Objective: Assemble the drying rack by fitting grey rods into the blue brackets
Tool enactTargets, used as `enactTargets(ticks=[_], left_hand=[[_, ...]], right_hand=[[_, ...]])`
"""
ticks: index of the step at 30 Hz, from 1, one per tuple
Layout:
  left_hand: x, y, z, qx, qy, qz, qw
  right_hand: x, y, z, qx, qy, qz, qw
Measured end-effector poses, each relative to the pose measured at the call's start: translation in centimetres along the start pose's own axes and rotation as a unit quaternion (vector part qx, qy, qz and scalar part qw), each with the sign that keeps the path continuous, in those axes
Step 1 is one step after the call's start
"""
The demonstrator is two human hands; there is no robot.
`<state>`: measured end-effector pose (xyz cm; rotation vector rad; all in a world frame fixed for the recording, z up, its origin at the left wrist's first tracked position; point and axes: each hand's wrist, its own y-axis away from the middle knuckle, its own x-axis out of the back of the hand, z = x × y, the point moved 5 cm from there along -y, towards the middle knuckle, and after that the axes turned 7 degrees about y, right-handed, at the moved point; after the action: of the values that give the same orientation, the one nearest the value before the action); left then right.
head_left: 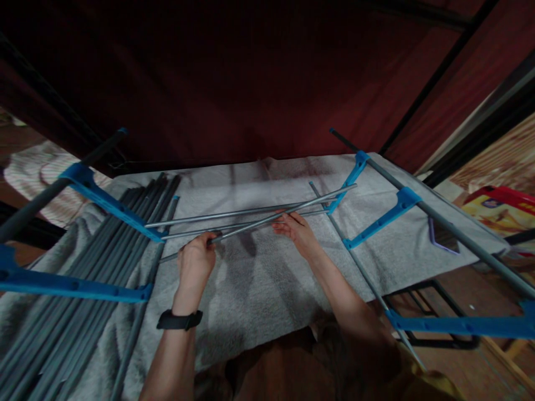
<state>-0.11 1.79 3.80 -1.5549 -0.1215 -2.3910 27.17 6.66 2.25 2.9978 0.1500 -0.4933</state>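
My left hand (195,260), with a black band on the wrist, grips a thin grey metal rod (251,225) toward its left part. My right hand (297,231) has its thumb and fingers closed around the same rod near the middle. The rod slants upward to the right, over two other thin rods (234,214) that run between a left and a right frame. Each frame has grey tubes joined by blue plastic brackets, such as the left bracket (117,209) and the right bracket (376,223). The rod's right end lies across the view of a right-hand bracket; contact there I cannot tell.
A light grey towel (259,295) covers the surface beneath. Several grey tubes (104,262) lie side by side on the left. At the right are a black metal frame (443,301) and a red and yellow package (497,209). A dark red cloth (251,83) hangs behind.
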Motion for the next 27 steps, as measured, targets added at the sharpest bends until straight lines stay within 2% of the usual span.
enactTargets(ticks=[8, 16, 20, 27], left_hand=[[0.9, -0.1, -0.7, -0.022, -0.005, 0.042, 0.999], [2.0, -0.5, -1.3, 0.046, 0.04, 0.059, 0.996], [2.0, -0.5, -0.7, 0.044, 0.099, 0.053, 0.993], [1.1, -0.4, 1.2, -0.017, 0.259, 0.039, 0.965]], right_hand=[[-0.2, 0.3, -0.8, 0.011, 0.01, -0.029, 0.999], [0.3, 0.1, -0.8, 0.009, 0.022, -0.018, 1.0], [0.5, 0.0, -0.6, 0.004, 0.025, -0.005, 1.0], [0.3, 0.3, -0.4, -0.009, 0.044, -0.004, 0.999]])
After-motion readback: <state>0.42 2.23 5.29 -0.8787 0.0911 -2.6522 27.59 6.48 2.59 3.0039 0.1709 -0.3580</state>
